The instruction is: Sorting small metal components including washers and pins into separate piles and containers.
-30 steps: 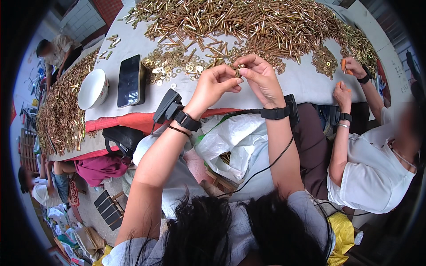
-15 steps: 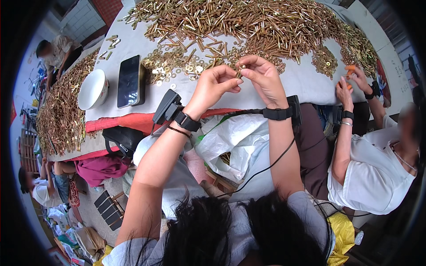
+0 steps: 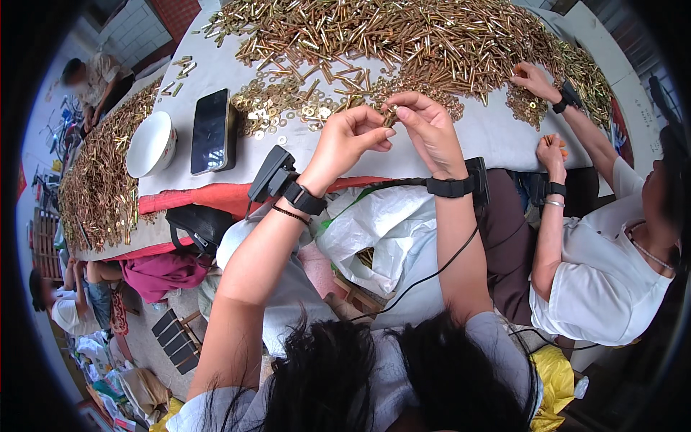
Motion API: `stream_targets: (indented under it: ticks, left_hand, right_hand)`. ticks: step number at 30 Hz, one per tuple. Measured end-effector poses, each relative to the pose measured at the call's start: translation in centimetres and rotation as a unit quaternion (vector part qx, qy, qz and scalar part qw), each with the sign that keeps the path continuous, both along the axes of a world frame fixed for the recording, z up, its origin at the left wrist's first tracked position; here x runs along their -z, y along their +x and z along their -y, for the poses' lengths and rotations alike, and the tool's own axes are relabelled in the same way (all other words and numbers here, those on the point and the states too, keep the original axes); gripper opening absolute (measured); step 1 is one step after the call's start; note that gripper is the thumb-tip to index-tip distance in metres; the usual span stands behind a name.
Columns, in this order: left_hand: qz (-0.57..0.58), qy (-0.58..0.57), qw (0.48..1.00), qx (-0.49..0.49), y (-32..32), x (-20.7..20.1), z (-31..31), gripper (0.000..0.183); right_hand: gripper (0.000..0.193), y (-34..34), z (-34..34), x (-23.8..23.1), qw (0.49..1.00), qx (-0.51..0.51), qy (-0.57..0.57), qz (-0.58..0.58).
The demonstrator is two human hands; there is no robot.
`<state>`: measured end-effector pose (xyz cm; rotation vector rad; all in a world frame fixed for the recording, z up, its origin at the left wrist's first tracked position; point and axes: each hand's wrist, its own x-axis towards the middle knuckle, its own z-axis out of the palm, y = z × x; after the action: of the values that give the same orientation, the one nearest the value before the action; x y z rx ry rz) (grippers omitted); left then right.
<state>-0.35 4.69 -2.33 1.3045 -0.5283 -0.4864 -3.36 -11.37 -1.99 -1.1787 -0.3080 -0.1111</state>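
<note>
Both hands meet above the near edge of the grey tabletop [image 3: 497, 133]. The left hand [image 3: 350, 138] and the right hand [image 3: 430, 129] each pinch the same small brass bolt [image 3: 389, 115] between fingertips, holding it clear of the surface. Beyond them lies a broad heap of long brass-coloured bolts [image 3: 403, 36], shiny and cylindrical, with flat round washers [image 3: 277, 108] scattered nearer. To the left sit a glossy black phone [image 3: 210, 131] and a smooth white bowl [image 3: 150, 144]. A crumpled white plastic bag [image 3: 389, 230] sags below the tabletop edge. At the right, a co-worker's hand [image 3: 531, 78] reaches into the washers.
</note>
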Motion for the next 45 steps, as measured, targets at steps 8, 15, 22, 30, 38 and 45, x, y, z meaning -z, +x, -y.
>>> stream_targets:
  ticks: [8, 15, 22, 30, 38, 45]
  left_hand:
    - [-0.006, 0.001, 1.0, 0.002, 0.0, 0.0, -0.2, 0.008]
    - [-0.006, 0.001, 1.0, 0.017, -0.1, -0.4, -0.2, 0.008]
    - [-0.013, -0.017, 0.999, 0.028, -0.2, -0.5, -0.1, 0.009]
    - [-0.02, 0.007, 0.999, 0.042, -0.3, -0.9, -0.1, 0.011]
    - [-0.019, -0.003, 0.999, 0.028, -0.2, -0.6, -0.1, 0.012]
    - [-0.011, -0.014, 0.999, 0.029, -0.3, -0.6, 0.0, 0.012]
  right_hand:
    - [0.018, -0.3, -0.4, -0.8, 0.999, -0.009, -0.031, 0.013]
    - [0.018, -0.1, -0.2, -0.3, 0.999, -0.022, 0.0, 0.027]
    - [0.018, -0.2, -0.4, -0.2, 0.997, -0.047, 0.051, 0.015]
    - [0.02, 0.0, -0.3, 0.1, 0.993, -0.054, 0.102, -0.009]
    - [0.021, -0.1, -0.4, -0.1, 0.997, -0.032, 0.075, -0.006]
    - [0.02, -0.2, -0.3, -0.2, 0.996, -0.044, 0.075, 0.007]
